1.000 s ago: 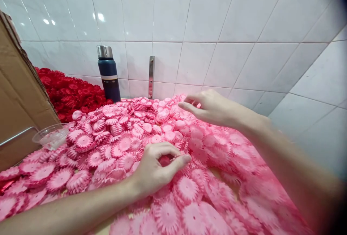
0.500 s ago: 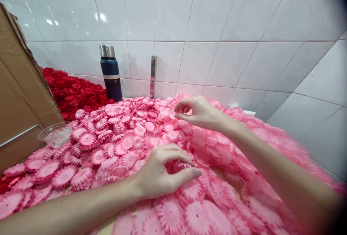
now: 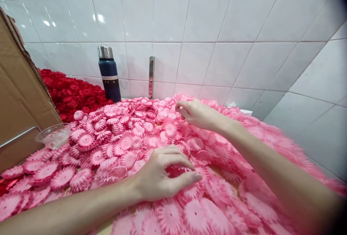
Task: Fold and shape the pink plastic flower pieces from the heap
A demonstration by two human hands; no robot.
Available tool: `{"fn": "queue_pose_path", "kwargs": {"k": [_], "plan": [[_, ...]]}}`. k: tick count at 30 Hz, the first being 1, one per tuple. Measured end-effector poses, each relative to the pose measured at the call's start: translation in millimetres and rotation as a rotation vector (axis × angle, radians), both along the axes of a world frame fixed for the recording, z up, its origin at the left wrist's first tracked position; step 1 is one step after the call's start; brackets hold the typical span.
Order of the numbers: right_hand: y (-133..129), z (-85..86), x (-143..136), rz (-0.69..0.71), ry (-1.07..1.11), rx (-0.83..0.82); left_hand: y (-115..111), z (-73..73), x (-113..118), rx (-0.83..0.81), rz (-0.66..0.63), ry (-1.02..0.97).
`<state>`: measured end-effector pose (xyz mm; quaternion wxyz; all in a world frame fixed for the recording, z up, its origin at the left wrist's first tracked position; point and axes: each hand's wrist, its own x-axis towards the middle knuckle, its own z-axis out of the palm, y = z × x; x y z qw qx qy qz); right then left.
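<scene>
Pink scalloped fabric flower discs (image 3: pixel 126 143) lie in a deep pile under both hands. My left hand (image 3: pixel 162 173) rests low over the pile, its thumb and fingers apart in a loose curve. Pink discs show in the gap, and none is plainly gripped. Further back and to the right, my right hand (image 3: pixel 193 112) hovers just above the discs. Its fingers are curled, with the thumb tucked close beneath the index finger. Whatever may be between those fingertips is hidden.
A dark blue bottle (image 3: pixel 110 79) with a steel cap stands by the tiled wall (image 3: pixel 203 14). Red discs (image 3: pixel 76 94) are heaped behind the cardboard box (image 3: pixel 21 79). A clear plastic bowl (image 3: pixel 52 134) sits at left. A metal strip (image 3: pixel 151 78) is fixed to the wall.
The right hand's fingers have curled in, and the gap between thumb and index finger has closed. The left hand is almost still. The view has shifted slightly.
</scene>
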<state>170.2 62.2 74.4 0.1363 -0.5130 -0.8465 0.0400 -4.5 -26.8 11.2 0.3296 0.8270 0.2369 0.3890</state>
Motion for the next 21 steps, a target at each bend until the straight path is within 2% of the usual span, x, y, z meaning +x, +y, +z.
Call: {"fn": "queue_pose_path", "kwargs": {"k": [2,4,6,8,10,13,18,21], "plan": [[-2,5.9,3,0.004,0.031,0.013,-1,0.1,0,0.002,0.005,0.006],[-6,7.8,4,0.115,0.028,-0.06,-1,0.1,0,0.005,0.003,0.011],[-9,3.3,1,0.258,-0.033,-0.188,-2,-0.5,0,0.011,-0.001,0.008],[-9,-5.9,-4,0.319,-0.127,-0.265,-2,-1.6,1,0.018,0.002,0.003],[-4,-15.8,-7,0.27,-0.188,-0.227,-1,-3.1,1,0.036,0.003,-0.005],[7,-22.3,-4,0.122,-0.143,-0.029,0,-4.9,1,0.064,-0.002,-0.015],[14,-12.2,8,-0.079,0.001,0.238,0,-4.5,1,0.061,-0.012,-0.011],[7,-10.6,2,-0.051,-0.043,0.297,0,-3.7,1,0.052,-0.001,0.002]]}}
